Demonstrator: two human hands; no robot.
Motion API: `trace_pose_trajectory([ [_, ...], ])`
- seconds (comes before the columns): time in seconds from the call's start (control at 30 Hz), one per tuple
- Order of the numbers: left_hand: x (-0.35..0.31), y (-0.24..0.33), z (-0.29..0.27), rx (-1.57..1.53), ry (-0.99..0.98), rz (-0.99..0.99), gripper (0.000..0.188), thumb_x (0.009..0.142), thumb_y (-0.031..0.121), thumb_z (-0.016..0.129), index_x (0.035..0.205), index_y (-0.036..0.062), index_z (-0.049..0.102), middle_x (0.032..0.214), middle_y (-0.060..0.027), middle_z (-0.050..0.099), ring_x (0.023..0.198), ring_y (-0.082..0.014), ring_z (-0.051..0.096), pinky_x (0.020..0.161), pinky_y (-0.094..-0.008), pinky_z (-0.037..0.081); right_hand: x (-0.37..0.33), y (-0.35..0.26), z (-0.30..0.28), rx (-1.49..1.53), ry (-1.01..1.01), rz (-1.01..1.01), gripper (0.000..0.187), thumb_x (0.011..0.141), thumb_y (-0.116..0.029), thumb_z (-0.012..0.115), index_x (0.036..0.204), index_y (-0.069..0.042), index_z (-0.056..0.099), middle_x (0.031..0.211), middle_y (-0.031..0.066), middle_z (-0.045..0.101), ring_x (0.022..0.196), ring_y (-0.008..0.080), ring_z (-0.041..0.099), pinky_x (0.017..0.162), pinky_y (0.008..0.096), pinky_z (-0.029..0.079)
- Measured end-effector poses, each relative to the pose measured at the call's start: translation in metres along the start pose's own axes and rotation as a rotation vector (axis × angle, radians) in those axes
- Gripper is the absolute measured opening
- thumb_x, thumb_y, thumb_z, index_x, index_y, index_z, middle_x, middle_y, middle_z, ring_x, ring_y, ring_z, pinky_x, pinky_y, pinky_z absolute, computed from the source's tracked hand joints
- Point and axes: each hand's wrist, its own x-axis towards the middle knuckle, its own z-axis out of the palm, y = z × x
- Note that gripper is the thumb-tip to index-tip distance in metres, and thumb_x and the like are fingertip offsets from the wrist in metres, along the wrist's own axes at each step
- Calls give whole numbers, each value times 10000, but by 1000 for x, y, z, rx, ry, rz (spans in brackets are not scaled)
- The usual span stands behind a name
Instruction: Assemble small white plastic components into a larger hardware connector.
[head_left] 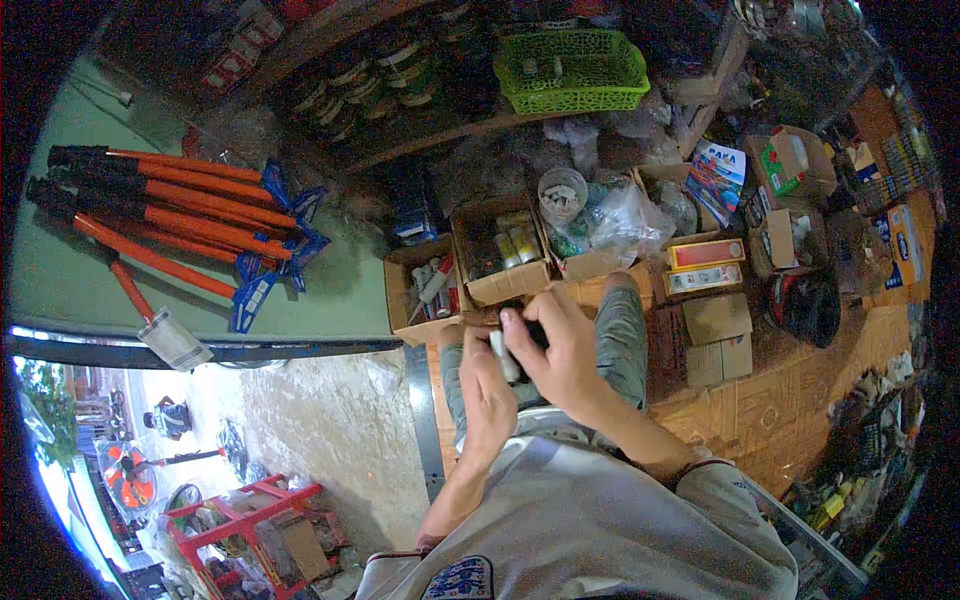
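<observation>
My left hand (487, 392) and my right hand (560, 350) meet in front of my chest, above my grey-trousered knees. Together they grip a small object with a white cylindrical part (499, 357) and a dark part (528, 335); the fingers hide most of it, so its kind is unclear. Just beyond my hands sit open cardboard boxes (500, 255) with small tubes and cans inside.
Several long orange-handled tools (170, 215) with blue heads lie on a green surface at left. A green plastic basket (572, 68) stands on a shelf at the back. More cartons (718, 335), a clear plastic cup (562, 192) and bags crowd the wooden floor to the right.
</observation>
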Motion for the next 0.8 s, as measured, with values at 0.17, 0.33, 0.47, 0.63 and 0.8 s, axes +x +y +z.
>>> trace_pose_trajectory([
  [0.17,0,-8,0,156,5,-71,367,1122,250,280,1209,-5,529,968,-79,520,860,-168,462,800,-336,413,2,10,3,28,21,-9,183,935,-171,706,908,-40,582,820,165,574,684,382,618,555,463,463],
  [0.33,4,-59,14,17,-25,-165,427,1128,345,288,1318,53,534,1200,-79,576,1126,-192,524,992,-338,421,9,48,-3,205,142,180,171,960,-165,663,941,-5,604,883,160,622,725,378,622,659,443,474],
  [0.47,70,-166,49,-208,-102,-314,391,1111,364,410,1322,57,528,1178,-74,576,1035,-222,557,942,-365,470,-33,88,-34,220,198,496,252,986,-234,632,991,18,649,850,168,669,837,246,658,784,382,493],
  [0.63,155,-241,105,-920,-130,-770,260,1102,301,467,1228,95,566,1083,-46,617,894,-168,578,778,-321,513,-113,143,-97,346,316,824,307,998,-301,638,980,5,627,835,25,623,768,122,529,709,311,455],
  [0.8,295,-156,159,-1215,-293,-484,243,1100,257,459,1219,80,575,1097,-100,646,1000,-218,627,910,-349,576,-178,180,-149,403,479,963,303,1033,-347,581,913,-68,577,738,-16,525,592,94,553,508,253,458],
])
